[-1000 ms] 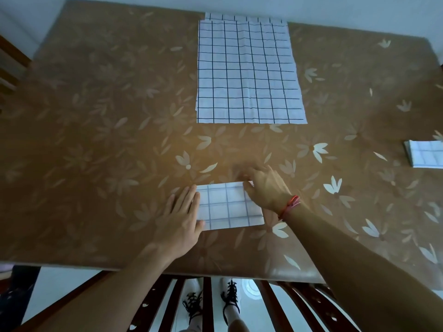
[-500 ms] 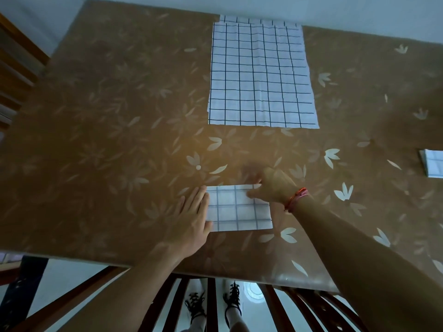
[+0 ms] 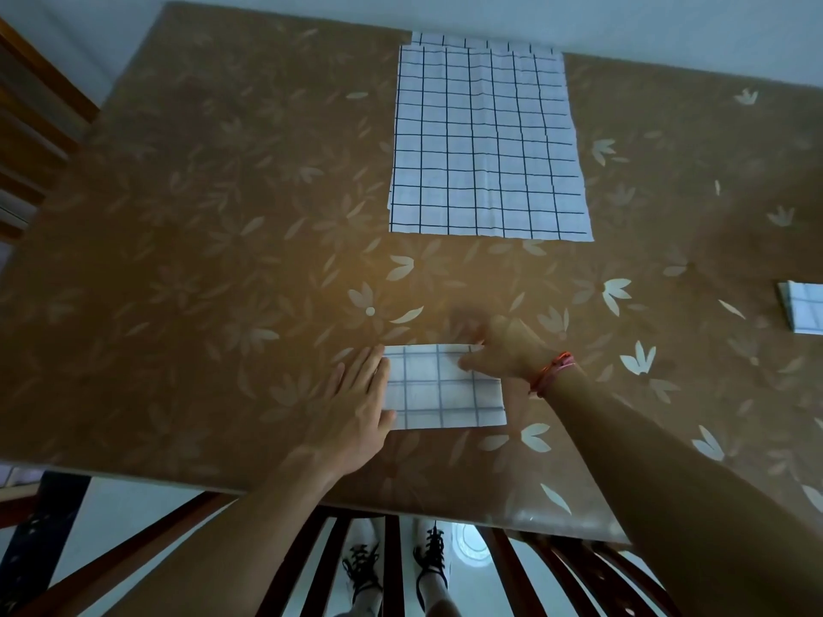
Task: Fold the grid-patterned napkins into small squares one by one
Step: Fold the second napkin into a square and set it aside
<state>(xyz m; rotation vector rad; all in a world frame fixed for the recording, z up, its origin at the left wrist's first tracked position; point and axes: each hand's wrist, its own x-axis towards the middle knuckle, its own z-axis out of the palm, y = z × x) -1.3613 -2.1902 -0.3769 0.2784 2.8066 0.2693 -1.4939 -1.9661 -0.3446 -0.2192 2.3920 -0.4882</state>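
Across nearly the whole view spreads the brown desk (image 3: 178, 260), its cover printed with pale flowers and leaves. At its far edge, about the middle, lies an unfolded grid-patterned napkin (image 3: 487, 140), flat and open, with the far edge of another napkin (image 3: 481, 39) showing from beneath it. Below the near edge of the desk, dark wooden chair slats (image 3: 392, 572) fan out, and between them a pair of laced shoes (image 3: 365, 567) stands on a pale floor. More brown wooden furniture (image 3: 35, 126) shows at the left border.

Near the front edge, well apart from the open cloth, lies the folded napkin (image 3: 441, 394), a wide rectangle flat on the desk. The left grip (image 3: 356, 407) lies flat with straight fingers close together, fingertips and thumb resting on the napkin's left edge and the palm on the desk beside it; it holds nothing. The right grip (image 3: 507, 349) sits at the napkin's far right corner, thumb lying on the cloth and fingers reaching past the far edge. Those fingers are blurred, so I cannot tell whether they pinch the corner or only press it.

At the right border, well apart from both, part of a small folded napkin (image 3: 806, 307) lies on the desk. A red bracelet (image 3: 552, 371) circles the right wrist.
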